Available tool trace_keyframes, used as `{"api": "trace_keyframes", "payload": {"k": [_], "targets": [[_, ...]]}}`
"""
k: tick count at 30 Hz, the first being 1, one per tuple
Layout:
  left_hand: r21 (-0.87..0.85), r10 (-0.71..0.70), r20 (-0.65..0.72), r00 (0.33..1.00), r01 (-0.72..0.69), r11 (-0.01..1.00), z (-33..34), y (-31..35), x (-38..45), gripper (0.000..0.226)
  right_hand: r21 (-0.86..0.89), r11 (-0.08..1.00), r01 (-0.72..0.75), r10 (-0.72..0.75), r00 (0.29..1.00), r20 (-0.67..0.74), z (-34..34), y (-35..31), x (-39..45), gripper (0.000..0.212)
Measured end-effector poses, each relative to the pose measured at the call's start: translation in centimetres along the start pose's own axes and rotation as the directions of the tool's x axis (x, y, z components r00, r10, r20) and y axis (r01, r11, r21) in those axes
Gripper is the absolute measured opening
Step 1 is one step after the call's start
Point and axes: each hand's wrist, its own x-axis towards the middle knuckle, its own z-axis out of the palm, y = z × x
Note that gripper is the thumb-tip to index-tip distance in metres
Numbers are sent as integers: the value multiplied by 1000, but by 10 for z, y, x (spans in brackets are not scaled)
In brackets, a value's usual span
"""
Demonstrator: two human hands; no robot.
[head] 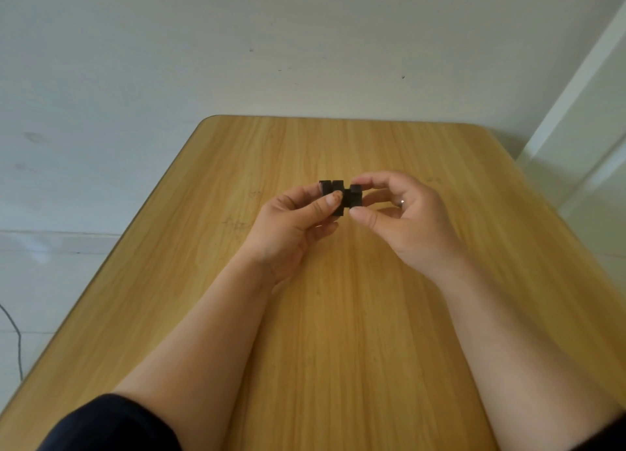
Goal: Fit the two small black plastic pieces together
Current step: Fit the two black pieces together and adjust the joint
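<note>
Hovering above the one wooden table (355, 315), two black pieces are held touching: the left piece (331, 188) is pinched by the left hand (291, 223), the right piece (354, 198) by the right hand (403, 216), one ring (402, 202) worn

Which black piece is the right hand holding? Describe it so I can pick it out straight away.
Start at the wooden table and follow the two bare forearms up to where the hands meet above its middle. The right hand, the one wearing a ring, pinches the right black piece between thumb and forefinger. It touches the left black piece in the left hand and sits slightly lower.
</note>
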Motion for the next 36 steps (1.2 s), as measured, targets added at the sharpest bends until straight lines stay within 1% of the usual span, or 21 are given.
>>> {"api": "trace_keyframes", "payload": {"k": [3, 6, 10, 13, 18, 20, 24, 27, 31, 34, 36], "targets": [[19, 3, 0, 1000, -3, 1000, -1, -1, 0, 30, -32, 999, -13, 12, 999, -32, 1, -2, -1, 28], [19, 12, 20, 1000, -12, 1000, 0, -1, -1, 24, -37, 999, -36, 35, 999, -35, 0, -2, -2, 24], [27, 21, 41, 999, -22, 999, 2, -1, -2, 21, 31, 998, -61, 61, 998, -10, 2, -5, -2, 15], [41, 21, 53, 998, -23, 999, 2, -1, -2, 24, 66, 996, -68, 68, 998, 0, 2, -6, -2, 9], [94, 7, 60, 998, -12, 996, 3, 0, -2, 37, 87, 993, -74, 75, 997, -4, -1, -4, 0, 19], [112, 11, 58, 998, -17, 994, 3, -1, -2, 36, 94, 991, -94, 94, 996, 0, -2, -3, 0, 21], [147, 36, 72, 997, -46, 988, 5, -2, -3, 29, 164, 974, -155, 154, 988, 18, -4, -2, 1, 23], [142, 50, 85, 995, -61, 988, 4, -2, -3, 26, 200, 957, -210, 205, 978, 45, -4, -3, 1, 24], [141, 49, 102, 994, -63, 988, 4, -3, -3, 29, 207, 938, -277, 269, 961, 70, -5, -3, 1, 27], [105, 35, 78, 996, -43, 994, 5, -3, -1, 28, 160, 956, -247, 246, 969, 31, -3, -4, 0, 36], [34, 13, 27, 1000, -14, 999, 4, -3, -1, 29, 125, 978, -169, 171, 985, -4, -2, -4, -1, 37]]}}
